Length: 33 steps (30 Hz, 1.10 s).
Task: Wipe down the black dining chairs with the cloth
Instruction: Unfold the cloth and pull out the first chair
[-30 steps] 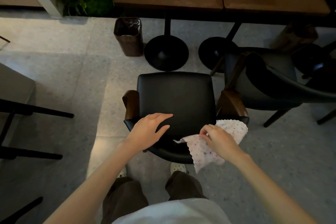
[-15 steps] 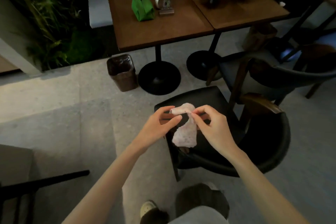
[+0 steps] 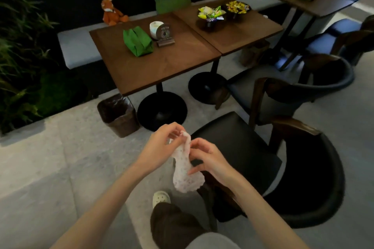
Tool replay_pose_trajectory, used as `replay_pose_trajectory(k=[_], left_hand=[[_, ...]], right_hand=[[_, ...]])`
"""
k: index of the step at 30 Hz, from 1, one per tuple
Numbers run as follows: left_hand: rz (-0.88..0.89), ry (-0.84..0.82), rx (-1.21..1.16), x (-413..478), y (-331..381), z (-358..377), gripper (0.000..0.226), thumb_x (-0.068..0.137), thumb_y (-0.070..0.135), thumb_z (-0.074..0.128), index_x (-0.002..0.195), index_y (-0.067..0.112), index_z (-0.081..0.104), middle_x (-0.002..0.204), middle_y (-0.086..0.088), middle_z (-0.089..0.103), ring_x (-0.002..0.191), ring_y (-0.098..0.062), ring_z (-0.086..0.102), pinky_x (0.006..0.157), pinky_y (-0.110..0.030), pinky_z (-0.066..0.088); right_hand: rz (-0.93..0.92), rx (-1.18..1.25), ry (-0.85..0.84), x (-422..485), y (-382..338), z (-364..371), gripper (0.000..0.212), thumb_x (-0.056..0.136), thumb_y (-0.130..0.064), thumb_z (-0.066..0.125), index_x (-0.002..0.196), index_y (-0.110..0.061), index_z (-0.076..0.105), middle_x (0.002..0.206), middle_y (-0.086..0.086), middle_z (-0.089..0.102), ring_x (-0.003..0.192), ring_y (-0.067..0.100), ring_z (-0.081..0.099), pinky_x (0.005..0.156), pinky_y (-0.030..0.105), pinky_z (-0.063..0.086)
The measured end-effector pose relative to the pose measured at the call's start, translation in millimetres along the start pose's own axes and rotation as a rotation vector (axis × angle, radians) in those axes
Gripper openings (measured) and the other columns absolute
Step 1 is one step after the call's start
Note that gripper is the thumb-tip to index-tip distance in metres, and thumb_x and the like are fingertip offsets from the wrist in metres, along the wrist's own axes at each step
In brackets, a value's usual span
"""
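One cloth (image 3: 185,170), pale and speckled, is held bunched in the middle of the frame. It hangs in a loose strip with its scalloped lower end free. It is seen over the near left corner of the black chair (image 3: 238,147); no contact with the seat can be made out. Its top end is pinched by the left hand (image 3: 159,145), whose grip is closed on the fabric between thumb and fingertips. Just beside it, the grip of the right hand (image 3: 210,157) is curled round the middle of the strip, with the thumb laid lower down.

No wiping is being done at this moment. The step in hand is judged to be a regathering or refolding of the cloth between passes. Next, the fabric would need to be shaped into a flat pad, passed to one hand and brought down onto a chair surface.

Both forearms are stretched forward from the bottom of the frame and meet at the cloth, wrists slightly raised. A second dark chair (image 3: 293,95) stands beyond, at centre right. A wooden counter (image 3: 157,62) with a green pouch (image 3: 137,40) is seen at upper centre, and a brown bin (image 3: 118,115) stands on the floor at its foot.
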<state>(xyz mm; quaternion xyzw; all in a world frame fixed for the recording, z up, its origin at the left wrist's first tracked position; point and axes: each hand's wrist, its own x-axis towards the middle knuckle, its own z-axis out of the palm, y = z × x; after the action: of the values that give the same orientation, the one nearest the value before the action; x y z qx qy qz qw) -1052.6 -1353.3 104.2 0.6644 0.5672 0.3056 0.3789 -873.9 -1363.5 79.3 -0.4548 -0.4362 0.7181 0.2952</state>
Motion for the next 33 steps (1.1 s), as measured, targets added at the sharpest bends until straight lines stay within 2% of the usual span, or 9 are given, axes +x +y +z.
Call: replay_pose_trajectory(k=[4, 9, 12, 15, 21, 25, 29, 31, 33], left_hand=[[0.099, -0.143, 0.048, 59.9, -18.3, -28.8, 0.005, 0.092, 0.022, 0.061, 0.093, 0.028, 0.062, 0.093, 0.008, 0.064, 0.093, -0.006, 0.061, 0.086, -0.033, 0.050], [0.206, -0.270, 0.093, 132.7, -30.4, -59.0, 0.010, 0.093, 0.020, 0.059, 0.098, 0.029, 0.060, 0.095, 0.008, 0.060, 0.094, -0.006, 0.059, 0.086, -0.037, 0.051], [0.242, -0.343, 0.092, 172.5, -31.7, -67.1, 0.015, 0.093, 0.015, 0.060, 0.103, 0.026, 0.061, 0.094, 0.009, 0.058, 0.090, -0.003, 0.059, 0.083, -0.027, 0.051], [0.282, -0.432, 0.093, 207.6, -36.1, -66.2, 0.027, 0.090, 0.011, 0.064, 0.109, 0.030, 0.059, 0.091, 0.010, 0.058, 0.084, 0.001, 0.059, 0.076, -0.015, 0.049], [0.479, -0.735, 0.124, 300.1, -57.8, -40.8, 0.028, 0.084, 0.017, 0.071, 0.110, 0.023, 0.064, 0.098, 0.008, 0.064, 0.090, -0.005, 0.063, 0.083, -0.030, 0.054], [0.500, -0.915, 0.055, 345.5, -54.5, -17.8, 0.020, 0.089, 0.018, 0.066, 0.097, 0.037, 0.064, 0.101, 0.007, 0.065, 0.094, -0.003, 0.063, 0.086, -0.030, 0.054], [0.471, -1.175, 0.060, 372.9, -43.0, -1.5, 0.014, 0.096, 0.037, 0.052, 0.105, 0.046, 0.058, 0.116, 0.016, 0.055, 0.110, 0.006, 0.050, 0.092, -0.016, 0.042], [0.529, -1.311, 0.080, 378.8, -41.2, 4.1, 0.021, 0.086, 0.052, 0.056, 0.106, 0.047, 0.057, 0.126, 0.022, 0.045, 0.119, 0.010, 0.041, 0.096, -0.013, 0.035], [0.593, -1.425, 0.144, 382.5, -44.4, 9.6, 0.029, 0.080, 0.056, 0.062, 0.106, 0.044, 0.056, 0.136, 0.025, 0.031, 0.128, 0.009, 0.030, 0.100, -0.012, 0.030]], right_hand=[[-0.045, -0.067, 0.065, 53.9, -13.5, 6.1, 0.034, 0.091, -0.007, 0.063, 0.123, -0.014, 0.051, 0.120, 0.010, 0.061, 0.101, 0.036, 0.065, 0.065, 0.037, 0.059], [-0.109, -0.271, 0.316, 105.0, -45.0, 0.4, 0.017, 0.086, -0.024, 0.072, 0.098, -0.013, 0.065, 0.093, 0.004, 0.067, 0.080, 0.021, 0.071, 0.066, 0.044, 0.061], [-0.101, -0.426, 0.485, 123.4, -60.6, -9.5, 0.020, 0.081, -0.034, 0.075, 0.086, -0.017, 0.065, 0.084, -0.001, 0.068, 0.073, 0.017, 0.069, 0.061, 0.037, 0.061], [-0.054, -0.608, 0.633, 134.2, -67.9, -20.4, 0.027, 0.074, -0.047, 0.076, 0.079, -0.023, 0.065, 0.078, -0.005, 0.067, 0.069, 0.012, 0.064, 0.065, 0.034, 0.058], [0.021, -0.714, 0.977, 157.2, -67.1, -36.2, 0.017, 0.077, -0.034, 0.078, 0.074, -0.028, 0.062, 0.095, -0.015, 0.060, 0.093, 0.002, 0.054, 0.081, 0.023, 0.049], [0.128, -0.685, 1.184, 171.2, -66.1, -33.8, 0.017, 0.079, -0.033, 0.077, 0.073, -0.028, 0.061, 0.097, -0.017, 0.060, 0.096, 0.000, 0.054, 0.082, 0.019, 0.046], [0.179, -0.645, 1.323, 176.7, -70.9, -24.2, 0.019, 0.079, -0.037, 0.075, 0.074, -0.032, 0.058, 0.092, -0.018, 0.057, 0.092, 0.000, 0.054, 0.084, 0.023, 0.048], [0.221, -0.671, 1.353, 178.9, -75.7, -20.3, 0.021, 0.079, -0.038, 0.075, 0.074, -0.032, 0.056, 0.088, -0.018, 0.053, 0.088, 0.000, 0.051, 0.082, 0.023, 0.047], [0.253, -0.661, 1.379, 180.9, -78.8, -19.3, 0.022, 0.079, -0.036, 0.076, 0.073, -0.032, 0.054, 0.088, -0.017, 0.051, 0.088, 0.000, 0.050, 0.082, 0.021, 0.046]])
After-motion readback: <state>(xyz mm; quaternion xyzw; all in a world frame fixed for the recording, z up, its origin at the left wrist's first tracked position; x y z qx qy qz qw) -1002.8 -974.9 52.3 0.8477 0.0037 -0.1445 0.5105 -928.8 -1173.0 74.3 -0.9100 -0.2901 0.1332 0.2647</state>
